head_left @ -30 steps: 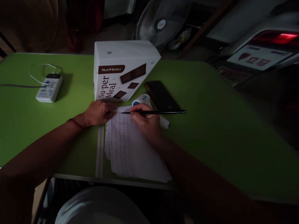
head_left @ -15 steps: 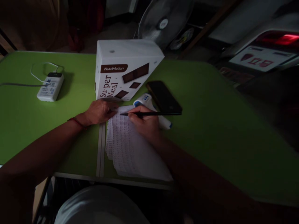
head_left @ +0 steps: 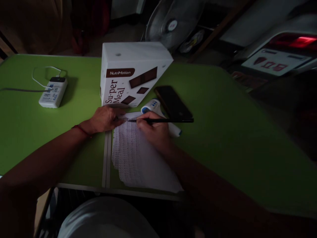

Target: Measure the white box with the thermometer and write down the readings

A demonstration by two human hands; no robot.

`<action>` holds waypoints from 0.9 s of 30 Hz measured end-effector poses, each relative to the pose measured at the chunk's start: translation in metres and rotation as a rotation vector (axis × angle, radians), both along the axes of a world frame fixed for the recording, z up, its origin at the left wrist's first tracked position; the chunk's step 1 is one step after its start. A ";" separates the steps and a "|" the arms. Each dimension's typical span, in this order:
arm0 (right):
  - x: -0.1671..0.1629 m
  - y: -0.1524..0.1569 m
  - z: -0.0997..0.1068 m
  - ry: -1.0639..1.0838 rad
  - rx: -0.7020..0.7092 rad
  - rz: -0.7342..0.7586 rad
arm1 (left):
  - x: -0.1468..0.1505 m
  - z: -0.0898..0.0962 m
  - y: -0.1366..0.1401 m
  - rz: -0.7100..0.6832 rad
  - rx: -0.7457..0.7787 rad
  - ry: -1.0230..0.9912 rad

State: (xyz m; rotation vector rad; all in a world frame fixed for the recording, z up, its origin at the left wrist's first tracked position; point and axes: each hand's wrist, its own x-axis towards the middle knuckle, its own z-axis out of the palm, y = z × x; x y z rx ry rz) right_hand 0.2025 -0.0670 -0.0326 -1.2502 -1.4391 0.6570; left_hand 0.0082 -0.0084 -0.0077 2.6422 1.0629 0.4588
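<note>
My right hand [head_left: 156,130] is closed around a long black pen [head_left: 170,120], which lies nearly level with its tip pointing left over the paper. Beneath it are several sheets of paper [head_left: 133,158], their left part filled with rows of small handwriting and their right part blank. At the top left corner of the sheets, my left hand [head_left: 105,119] has its fingers curled on the paper, close to the pen tip. A red cord circles that wrist. Part of the top sheet is hidden under both hands.
Just behind the paper stands a white box [head_left: 136,56] marked NutriMotion. A white thermometer-like device [head_left: 152,105] and a dark phone [head_left: 173,102] lie by my right hand. A white power bank [head_left: 53,92] with cables sits left on the green table [head_left: 81,158]. Beyond is a fan [head_left: 170,24].
The pen has shifted very slightly, and the paper's top edge by the left fingers looks a little different. Both hands stay nearly in place; the view has moved a touch.
</note>
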 end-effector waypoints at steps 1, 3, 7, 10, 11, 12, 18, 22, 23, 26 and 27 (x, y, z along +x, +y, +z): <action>0.000 0.000 0.000 0.006 0.004 -0.005 | 0.000 0.000 0.000 0.000 -0.002 -0.002; 0.000 0.001 0.000 0.013 0.018 -0.004 | 0.000 0.000 0.000 -0.001 -0.005 -0.004; 0.001 0.001 -0.002 0.043 0.013 0.036 | -0.001 0.002 0.000 -0.010 -0.012 -0.002; 0.001 0.001 -0.001 0.062 0.015 0.016 | -0.001 0.002 -0.001 0.002 -0.022 -0.004; 0.000 0.001 -0.001 0.064 0.017 0.009 | -0.001 0.002 -0.001 0.005 -0.025 -0.004; 0.000 0.001 0.000 0.064 0.021 0.003 | 0.000 0.002 -0.001 0.007 -0.026 -0.005; -0.001 -0.001 0.001 0.034 0.024 -0.019 | 0.000 0.002 -0.001 0.006 -0.034 0.008; -0.001 -0.001 0.001 -0.001 0.040 0.000 | 0.000 0.005 -0.002 0.010 -0.052 0.015; -0.001 -0.001 0.002 0.000 0.034 0.004 | 0.000 0.005 -0.002 0.010 -0.052 0.011; -0.001 -0.001 0.003 0.030 0.008 -0.040 | 0.000 0.004 -0.001 0.009 -0.051 0.001; -0.001 -0.001 0.003 0.043 0.000 -0.059 | -0.001 0.003 -0.001 0.010 -0.051 -0.004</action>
